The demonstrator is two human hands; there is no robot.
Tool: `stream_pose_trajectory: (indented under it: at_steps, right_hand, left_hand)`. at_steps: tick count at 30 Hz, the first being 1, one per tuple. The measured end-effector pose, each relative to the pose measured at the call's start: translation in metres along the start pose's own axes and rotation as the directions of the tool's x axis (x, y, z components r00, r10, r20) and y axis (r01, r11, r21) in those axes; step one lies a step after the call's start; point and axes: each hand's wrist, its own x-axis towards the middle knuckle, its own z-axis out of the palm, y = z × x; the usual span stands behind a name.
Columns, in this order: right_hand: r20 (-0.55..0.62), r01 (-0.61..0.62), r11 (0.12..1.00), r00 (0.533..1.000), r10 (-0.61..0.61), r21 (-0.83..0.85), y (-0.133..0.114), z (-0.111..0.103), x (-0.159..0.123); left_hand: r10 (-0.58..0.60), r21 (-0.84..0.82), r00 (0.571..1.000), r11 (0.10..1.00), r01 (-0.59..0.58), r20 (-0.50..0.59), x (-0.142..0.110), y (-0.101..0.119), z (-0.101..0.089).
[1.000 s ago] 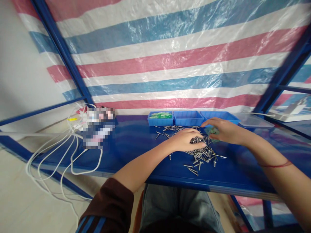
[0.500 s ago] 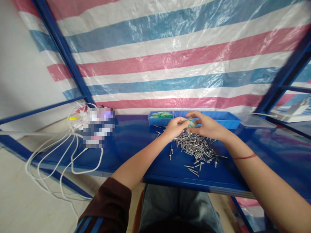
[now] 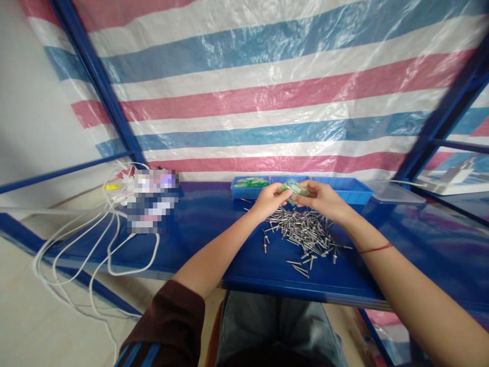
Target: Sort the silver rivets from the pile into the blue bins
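Note:
My left hand (image 3: 268,200) and my right hand (image 3: 323,199) meet above a pile of small metal rivets (image 3: 305,235) on the blue table (image 3: 214,239). Both pinch a small greenish clear plastic bag (image 3: 292,187) held between them, just in front of the blue trays. What else the left fingers hold I cannot make out. A thin red string circles my right wrist.
Three shallow blue trays (image 3: 298,184) stand at the back of the table, the left one (image 3: 250,184) with green pieces. A clear plastic lid (image 3: 399,192) lies to their right. White cables (image 3: 95,239) hang off the table's left end beside a blurred box (image 3: 153,201).
My left hand rose from the rivet pile and my right hand moved left. The two came together at the greenish bag, lifted above the pile near the trays.

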Motion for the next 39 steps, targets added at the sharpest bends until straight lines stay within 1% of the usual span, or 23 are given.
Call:
stream_pose_trajectory:
  at_steps: [1, 3, 5, 7, 9, 11, 12, 14, 15, 17, 18, 20, 22, 24, 26, 28, 30, 32, 33, 34, 36, 37, 39]
  right_hand:
    - [-0.005, 0.0, 1.0, 1.0, 0.0, 0.006, 0.0, 0.001, 0.0]
    - [-0.034, 0.024, 1.0, 0.999, -0.024, -0.013, 0.002, 0.003, 0.001]
    - [-0.112, 0.086, 0.992, 0.989, -0.096, -0.089, 0.002, 0.003, 0.001]
    - [-0.213, 0.161, 0.957, 0.953, -0.214, -0.241, 0.001, 0.003, 0.0]
    - [-0.259, 0.224, 0.88, 0.899, -0.353, -0.42, -0.002, 0.001, -0.003]
    - [-0.215, 0.296, 0.788, 0.856, -0.469, -0.54, -0.005, 0.0, -0.005]
    - [-0.177, 0.334, 0.752, 0.843, -0.508, -0.568, -0.007, -0.001, -0.006]
    - [-0.126, 0.388, 0.719, 0.827, -0.548, -0.576, -0.007, 0.0, -0.007]
    - [-0.126, 0.396, 0.726, 0.826, -0.549, -0.562, -0.006, 0.0, -0.006]
    - [-0.188, 0.367, 0.792, 0.842, -0.506, -0.488, -0.003, 0.003, -0.004]
    - [-0.238, 0.332, 0.845, 0.858, -0.456, -0.42, -0.002, 0.005, -0.004]
    - [-0.312, 0.238, 0.945, 0.901, -0.302, -0.226, 0.0, 0.01, -0.002]
    - [-0.29, 0.151, 0.988, 0.945, -0.151, -0.02, 0.0, 0.015, -0.002]
    - [-0.222, 0.104, 0.99, 0.972, -0.081, 0.093, -0.001, 0.02, -0.003]
    - [-0.208, 0.104, 0.99, 0.975, -0.082, 0.099, -0.002, 0.024, -0.003]
    - [-0.264, 0.132, 0.991, 0.957, -0.118, 0.036, -0.001, 0.025, -0.003]
    - [-0.348, 0.168, 0.982, 0.918, -0.189, -0.091, 0.001, 0.022, -0.003]
    - [-0.398, 0.201, 0.938, 0.865, -0.304, -0.281, 0.001, 0.018, -0.004]
    - [-0.385, 0.218, 0.901, 0.847, -0.365, -0.375, 0.001, 0.016, -0.005]
    - [-0.346, 0.241, 0.858, 0.84, -0.419, -0.453, 0.0, 0.014, -0.006]
    - [-0.223, 0.312, 0.782, 0.843, -0.49, -0.539, -0.001, 0.013, -0.007]
    - [-0.159, 0.351, 0.753, 0.845, -0.511, -0.557, -0.001, 0.014, -0.007]
    - [-0.06, 0.415, 0.706, 0.838, -0.542, -0.574, 0.0, 0.016, -0.007]
  left_hand:
    - [0.004, -0.011, 1.0, 1.0, -0.004, -0.027, 0.0, 0.0, 0.0]
    - [-0.005, -0.034, 0.999, 0.999, 0.004, -0.046, 0.0, 0.002, 0.001]
    - [-0.047, -0.064, 0.998, 0.997, 0.044, -0.036, -0.001, 0.006, 0.002]
    - [-0.132, -0.115, 0.991, 0.985, 0.127, -0.036, -0.002, 0.013, 0.004]
    - [-0.239, -0.186, 0.971, 0.956, 0.229, -0.033, -0.005, 0.02, 0.006]
    - [-0.315, -0.254, 0.949, 0.919, 0.302, -0.011, -0.007, 0.024, 0.007]
    - [-0.326, -0.283, 0.945, 0.906, 0.314, 0.004, -0.007, 0.025, 0.008]
    - [-0.3, -0.332, 0.954, 0.899, 0.285, 0.006, -0.007, 0.024, 0.008]
    - [-0.276, -0.349, 0.961, 0.902, 0.255, -0.01, -0.007, 0.023, 0.008]
    - [-0.228, -0.366, 0.971, 0.912, 0.187, -0.069, -0.006, 0.021, 0.006]
    - [-0.21, -0.364, 0.972, 0.918, 0.16, -0.102, -0.005, 0.02, 0.005]
    - [-0.174, -0.348, 0.973, 0.931, 0.113, -0.151, -0.003, 0.018, 0.002]
    - [-0.138, -0.323, 0.973, 0.944, 0.073, -0.183, -0.001, 0.017, 0.0]
    - [-0.117, -0.294, 0.976, 0.954, 0.059, -0.183, -0.002, 0.017, 0.0]
    - [-0.142, -0.263, 0.982, 0.959, 0.105, -0.127, -0.003, 0.017, 0.001]
    - [-0.193, -0.22, 0.979, 0.96, 0.173, -0.071, -0.006, 0.019, 0.004]
    - [-0.228, -0.181, 0.97, 0.961, 0.21, -0.087, -0.008, 0.02, 0.008]
    - [-0.237, -0.171, 0.967, 0.961, 0.219, -0.093, -0.01, 0.023, 0.011]
    - [-0.237, -0.179, 0.969, 0.958, 0.223, -0.061, -0.011, 0.025, 0.012]
    - [-0.236, -0.196, 0.972, 0.954, 0.229, -0.014, -0.011, 0.026, 0.013]
    - [-0.226, -0.243, 0.973, 0.942, 0.232, 0.053, -0.011, 0.028, 0.014]
    - [-0.221, -0.267, 0.974, 0.937, 0.226, 0.049, -0.011, 0.028, 0.014]
    - [-0.216, -0.3, 0.976, 0.932, 0.202, -0.013, -0.011, 0.027, 0.012]
